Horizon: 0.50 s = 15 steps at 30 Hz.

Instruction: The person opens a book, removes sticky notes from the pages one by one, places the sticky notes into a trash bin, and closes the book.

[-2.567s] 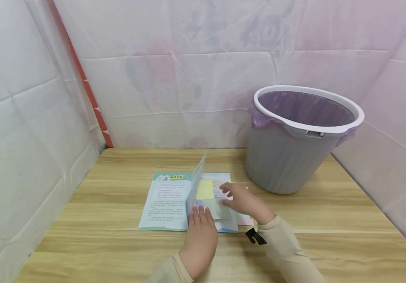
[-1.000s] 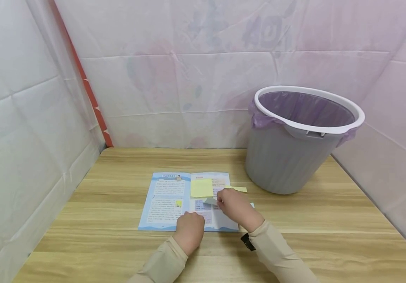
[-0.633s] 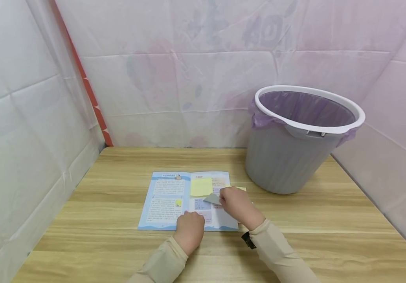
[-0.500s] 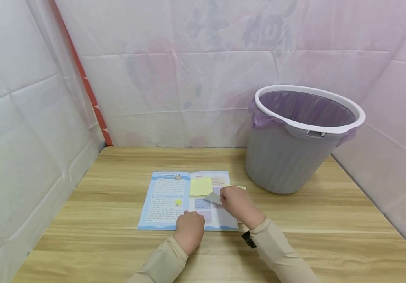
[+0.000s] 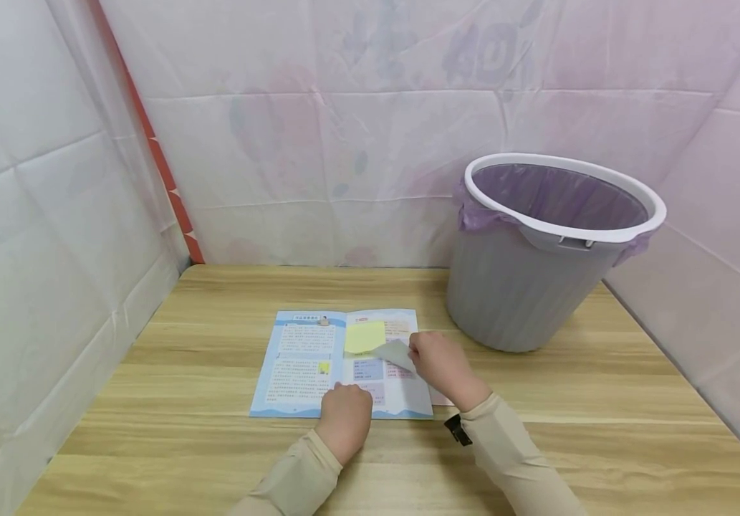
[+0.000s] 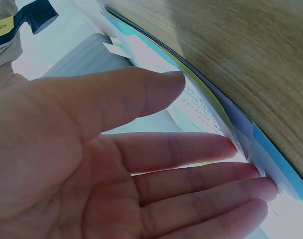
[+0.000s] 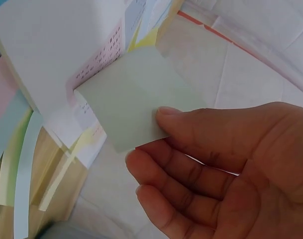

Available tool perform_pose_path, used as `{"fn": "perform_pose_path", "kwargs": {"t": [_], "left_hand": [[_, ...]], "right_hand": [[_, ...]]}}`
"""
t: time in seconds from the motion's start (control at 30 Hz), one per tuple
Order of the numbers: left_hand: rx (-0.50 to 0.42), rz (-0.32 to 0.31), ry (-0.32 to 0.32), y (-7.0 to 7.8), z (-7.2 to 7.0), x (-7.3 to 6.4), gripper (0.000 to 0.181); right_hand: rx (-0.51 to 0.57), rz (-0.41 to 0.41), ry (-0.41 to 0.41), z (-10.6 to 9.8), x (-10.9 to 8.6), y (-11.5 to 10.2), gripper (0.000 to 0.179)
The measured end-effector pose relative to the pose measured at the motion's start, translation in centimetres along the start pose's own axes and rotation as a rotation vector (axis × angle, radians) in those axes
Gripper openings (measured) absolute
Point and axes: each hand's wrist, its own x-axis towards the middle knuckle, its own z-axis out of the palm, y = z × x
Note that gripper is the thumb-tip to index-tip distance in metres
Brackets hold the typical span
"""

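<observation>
An open booklet lies on the table with printed text on both pages. My left hand rests at its lower middle; in the left wrist view the straight fingers touch the page near the fold. On the right page sits a yellow sticky note. My right hand pinches a corner of a pale green sticky note between thumb and curled forefinger. This note bends up from the page, and its far end meets the lower edge of the yellow one.
A grey trash bin with a white rim and purple liner stands behind at the right. Several coloured paper strips stick out past the booklet's side. White cloth walls enclose the wooden table.
A page that stood half turned now lies flat on the left. My right hand took the green note's corner and has raised it up and rightward. Lately the left hand has stayed put.
</observation>
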Motion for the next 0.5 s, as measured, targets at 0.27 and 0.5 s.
{"fn": "perform_pose_path", "kwargs": {"t": [0.27, 0.5], "left_hand": [[0.000, -0.007, 0.004, 0.03, -0.14, -0.02, 0.008], [-0.017, -0.010, -0.009, 0.01, -0.28, 0.00, 0.008]], "right_hand": [[0.015, 0.008, 0.011, -0.31, -0.07, 0.29, 0.033], [0.037, 0.033, 0.005, -0.54, -0.02, 0.62, 0.036]]}}
